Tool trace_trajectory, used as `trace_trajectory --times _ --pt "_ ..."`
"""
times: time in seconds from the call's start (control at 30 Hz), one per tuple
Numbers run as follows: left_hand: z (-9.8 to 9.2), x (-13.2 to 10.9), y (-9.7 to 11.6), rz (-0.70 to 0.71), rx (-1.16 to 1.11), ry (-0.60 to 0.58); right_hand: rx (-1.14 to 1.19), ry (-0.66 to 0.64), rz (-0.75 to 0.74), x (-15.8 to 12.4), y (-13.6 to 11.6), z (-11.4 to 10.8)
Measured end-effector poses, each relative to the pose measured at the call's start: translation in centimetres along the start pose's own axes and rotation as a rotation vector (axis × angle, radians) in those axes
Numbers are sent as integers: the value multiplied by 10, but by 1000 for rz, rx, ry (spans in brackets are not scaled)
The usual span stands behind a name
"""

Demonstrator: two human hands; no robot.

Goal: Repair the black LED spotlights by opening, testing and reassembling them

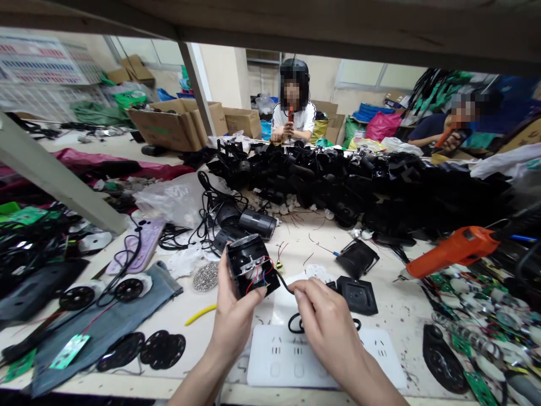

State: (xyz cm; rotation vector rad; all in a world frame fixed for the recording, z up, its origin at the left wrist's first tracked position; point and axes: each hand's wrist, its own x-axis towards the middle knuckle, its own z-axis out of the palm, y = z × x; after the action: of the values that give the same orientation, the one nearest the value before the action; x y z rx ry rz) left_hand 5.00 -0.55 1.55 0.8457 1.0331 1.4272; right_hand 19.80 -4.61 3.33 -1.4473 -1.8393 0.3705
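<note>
Lying along the near left side of the table (401, 310), a grey-blue cloth (127, 318) carries a small green board (70, 351) and, toward its far end, a black perforated disc (129, 289). Just beyond it rests a lilac phone (146, 242) with dark wire looped across it, and a brown carton (163, 128) stands on the far left. Right of the cloth, on the near side, lies a cluster of black discs (163, 349), then a yellow tube (200, 314) and, a little farther off, a round patch of small metal pieces (205, 276). In the middle, the person's left hand (232, 310) is clamped around a black housing (245, 270), holding it above the table with red and blue wires showing inside. Behind it lie a dark cylinder (257, 223) and a long far heap of black parts (308, 175). A black cable (284, 281) runs between the housing and the right hand (325, 313), whose thumb and forefinger are pinched on it. Below that hand is a white power strip (274, 349); whether they touch cannot be told. On the far side, a person in a white shirt (306, 115) grips an orange tool (291, 114). Farther right sits a square black piece (357, 296), then an orange power screwdriver (456, 254) pointing left, near jumbled green circuit boards (490, 304).
</note>
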Motion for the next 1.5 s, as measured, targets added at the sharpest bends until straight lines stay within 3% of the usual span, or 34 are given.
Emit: trace_trajectory --times 0.13,0.33,0.53,0.6,0.73,0.8,0.9,1.0,1.2,1.4,1.5 --pt "-1 1 -2 20 -3 -11 66 -75 90 5 0 -2" --pt "-4 0 -7 58 44 -41 4 -154 56 8 -1 -5" --pt "-4 -4 -10 133 69 -79 68 -210 136 14 -1 -6" --pt "-3 -4 -9 173 96 -64 219 -207 234 16 1 -2" --pt "1 -2 -5 197 149 -31 676 -233 653 16 1 7" --pt "3 -2 -3 189 160 -35 763 -221 728 14 0 12" --pt "5 -2 -4 165 143 -29 670 -159 637 10 1 18" --pt "2 -2 -7 152 125 -21 497 -111 454 8 5 21" --pt "-5 1 -11 128 91 -31 344 -168 270 4 9 16" --pt "2 -4 -12 82 64 -56 -53 -125 -7 0 0 13" --pt "6 -5 -13 51 90 -47 -157 -127 -46 -1 0 17"
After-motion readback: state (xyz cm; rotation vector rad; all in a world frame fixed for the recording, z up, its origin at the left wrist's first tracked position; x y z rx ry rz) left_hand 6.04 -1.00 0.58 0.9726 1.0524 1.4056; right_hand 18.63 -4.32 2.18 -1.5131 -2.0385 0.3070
